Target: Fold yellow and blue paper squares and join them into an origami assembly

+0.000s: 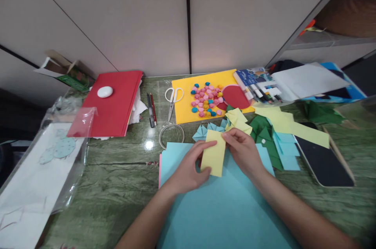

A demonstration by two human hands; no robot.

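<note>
Both my hands hold a small pale yellow paper rectangle (214, 157) above a large light blue sheet (223, 209). My left hand (188, 170) pinches its left edge with thumb and fingers. My right hand (242, 151) grips its upper right corner. Just behind the paper lie folded light blue pieces (205, 130), folded yellow pieces (237, 120) and folded green pieces (263, 131).
White scissors (173, 100), two pens (151, 109) and a wire ring (171, 134) lie on the green marble table (117, 178). A yellow sheet (183, 111) carries small paper roses (207, 100) and a red disc (235, 97). Red folder (114, 104) left, marker set (258, 86) and dark tablet (326, 162) right.
</note>
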